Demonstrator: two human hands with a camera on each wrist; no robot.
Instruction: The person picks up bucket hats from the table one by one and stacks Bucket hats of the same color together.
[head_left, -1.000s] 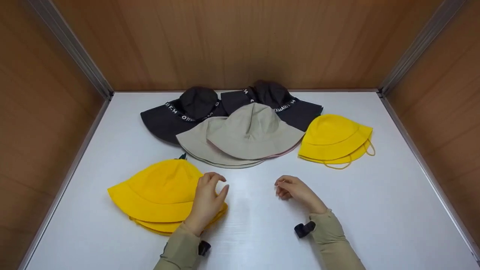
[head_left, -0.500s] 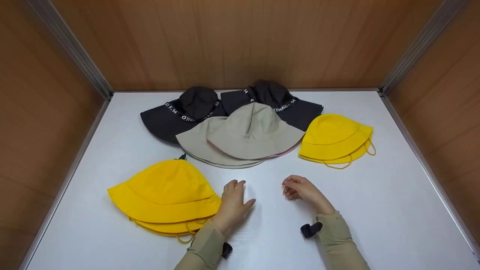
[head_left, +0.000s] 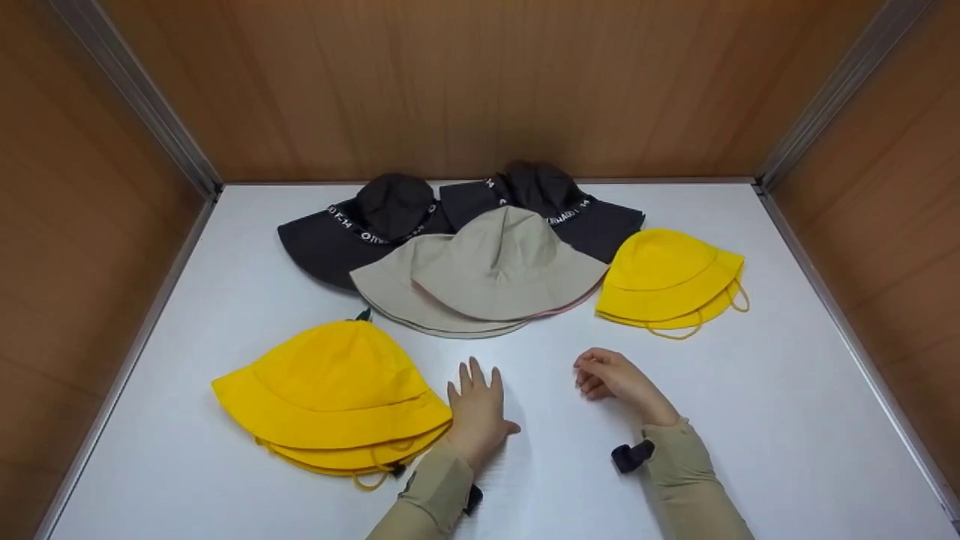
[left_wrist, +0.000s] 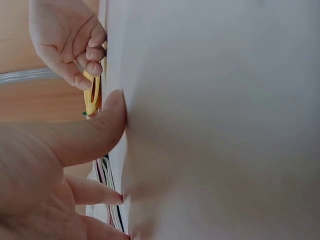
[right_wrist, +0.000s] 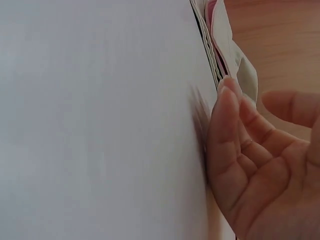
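Note:
Fingers spread, my left hand (head_left: 478,416) is over the white table, just right of the brim of a stack of yellow bucket hats (head_left: 337,386). In the left wrist view, the fingertips of my left hand (left_wrist: 55,165) reach the table surface and nothing is in the grasp. My right hand (head_left: 619,384) hovers or rests at the table with loosely bent fingers and holds nothing. Beyond it to the right lies a smaller yellow hat pile (head_left: 667,274) with cords hanging out. Overlapping beige bucket hats (head_left: 502,270) lie ahead of both hands.
Two black hats with white lettering, one at left (head_left: 394,214) and one at right (head_left: 547,199), lie behind the beige ones near the wooden back wall (head_left: 480,90). Wooden side panels with metal corner strips bound the white table (head_left: 787,420).
My left hand has moved right, off the yellow stack's brim, and its fingers have straightened and spread. My right hand has shifted slightly right. The hats stay in place.

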